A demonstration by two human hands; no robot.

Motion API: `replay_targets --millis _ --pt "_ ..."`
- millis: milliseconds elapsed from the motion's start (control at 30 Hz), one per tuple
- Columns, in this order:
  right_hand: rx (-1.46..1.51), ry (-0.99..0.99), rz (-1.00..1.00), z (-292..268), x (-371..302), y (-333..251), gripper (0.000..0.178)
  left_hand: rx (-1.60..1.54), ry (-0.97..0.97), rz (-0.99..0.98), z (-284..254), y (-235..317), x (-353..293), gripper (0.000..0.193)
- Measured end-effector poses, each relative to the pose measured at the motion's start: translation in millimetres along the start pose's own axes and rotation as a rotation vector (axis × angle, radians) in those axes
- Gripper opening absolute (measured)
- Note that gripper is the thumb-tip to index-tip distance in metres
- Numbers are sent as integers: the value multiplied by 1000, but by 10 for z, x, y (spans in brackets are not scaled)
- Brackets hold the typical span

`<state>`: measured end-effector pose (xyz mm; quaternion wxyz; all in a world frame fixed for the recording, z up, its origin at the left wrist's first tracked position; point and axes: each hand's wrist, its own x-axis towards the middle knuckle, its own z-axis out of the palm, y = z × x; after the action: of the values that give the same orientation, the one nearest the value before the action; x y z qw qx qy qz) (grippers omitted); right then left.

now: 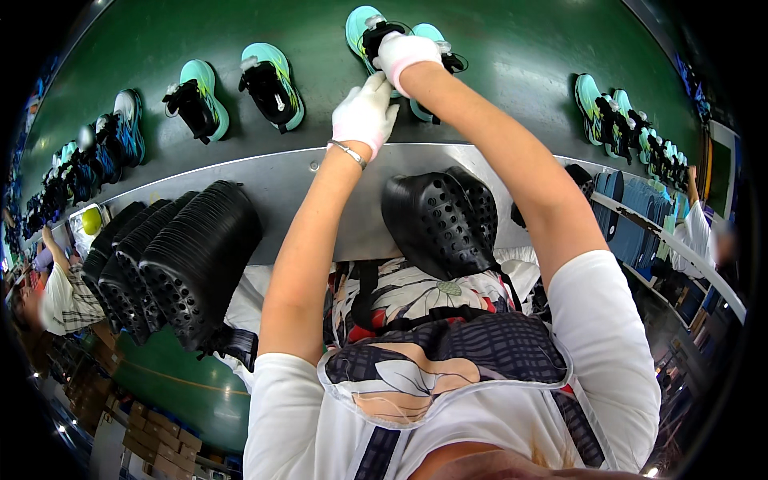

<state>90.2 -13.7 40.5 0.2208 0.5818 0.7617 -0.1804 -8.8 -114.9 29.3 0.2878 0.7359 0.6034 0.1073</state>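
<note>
Two mint-green and black sneakers lie side by side at the far middle of the green belt. My right hand [406, 56], in a white glove, is closed on the opening of the left sneaker [362, 22]; most of its fingertips are hidden. Around that sneaker's heel, my left hand [365, 114], also white-gloved, is closed, its fingers partly out of sight. Just right of them, the second sneaker [430, 34] is partly covered by my right hand and forearm. In front of my lap stand black perforated plastic shoe-shaped shells [440, 220].
A nested stack of black perforated shells [200, 264] stands at my left. More sneakers [272, 84] line the green belt [504, 48] on both sides. A metal ledge [296, 196] runs along its near edge. Co-workers sit at far left and right, near blue-grey insoles [640, 216].
</note>
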Motion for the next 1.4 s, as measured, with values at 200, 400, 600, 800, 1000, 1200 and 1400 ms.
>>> replay_targets --millis 200,400,600,800,1000,1200,1400 --pt "-225 -62 -100 -468 -273 -139 29 -3 3 -27 1 29 106 38" --pt "-381 -83 -212 -484 -86 -215 24 -84 -230 -101 161 -121 468 43" --pt "-393 -79 -234 -336 117 -207 23 -92 -299 -161 302 -263 694 45" --pt "-79 -25 -114 -138 343 -220 36 -45 -246 -103 389 -353 677 31" --pt "-172 -66 -259 -197 200 -151 27 16 -218 -140 431 -384 660 35" --pt "92 398 -443 -183 -568 344 26 38 -101 -17 497 -619 619 46" --pt "288 527 69 206 -1967 1830 21 65 -62 -25 418 -547 573 52"
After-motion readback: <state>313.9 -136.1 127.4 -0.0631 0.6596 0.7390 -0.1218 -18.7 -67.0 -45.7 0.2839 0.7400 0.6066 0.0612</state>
